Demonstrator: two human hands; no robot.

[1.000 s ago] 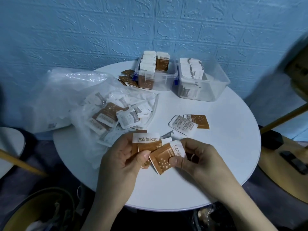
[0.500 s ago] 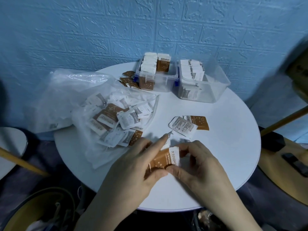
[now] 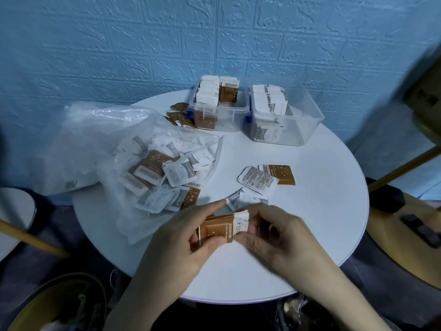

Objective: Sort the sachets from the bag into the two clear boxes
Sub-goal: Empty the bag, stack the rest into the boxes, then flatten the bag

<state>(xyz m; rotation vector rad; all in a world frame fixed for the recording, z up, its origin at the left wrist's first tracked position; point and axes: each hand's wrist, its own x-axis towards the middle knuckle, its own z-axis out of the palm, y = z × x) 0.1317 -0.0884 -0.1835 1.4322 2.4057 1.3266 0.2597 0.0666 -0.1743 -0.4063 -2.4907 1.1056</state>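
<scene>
Table (image 3: 322, 211): sachets (image 3: 220, 229) between hands (image 3: 238, 237).

Both hands (image 3: 238, 237) together, fingers curled, pinching.

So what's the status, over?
Both hands, left and right, grip a brown sachet stack. Boxes part filled. Bag still has sachets. Nothing in the way.

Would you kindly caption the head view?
Both hands, left hand and right hand, square a stack of brown sachets above the table.
</scene>
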